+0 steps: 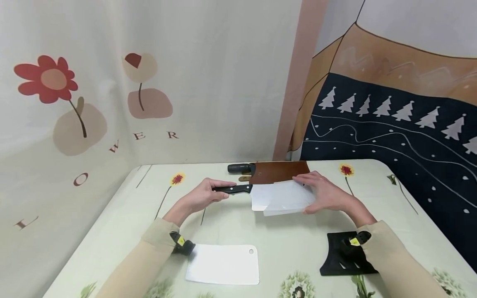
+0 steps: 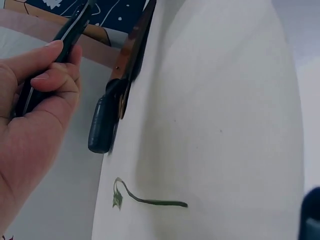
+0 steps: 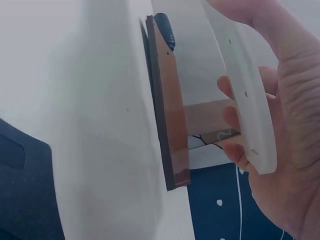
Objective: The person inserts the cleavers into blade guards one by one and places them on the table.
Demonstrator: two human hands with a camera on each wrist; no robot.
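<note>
In the head view, my left hand [image 1: 203,195] grips the black riveted handle [image 1: 232,189] of a cleaver held above the table. A translucent white blade guard [image 1: 287,203] covers much of its blade [image 1: 259,196]; a strip of bare steel shows near the handle. My right hand [image 1: 328,192] holds the guard at its far end, thumb on the lower edge and fingers on the upper. In the right wrist view, the guard [image 3: 250,110] sits between thumb and fingers. The left wrist view shows fingers curled round the handle [image 2: 72,32].
Behind lies another cleaver in a brown leather sheath [image 1: 281,171], its black handle [image 1: 239,168] pointing left. A bare cleaver blade [image 1: 223,265] lies at front left, partly behind my left wrist. At front right is a black sheath [image 1: 337,258], partly under my right wrist.
</note>
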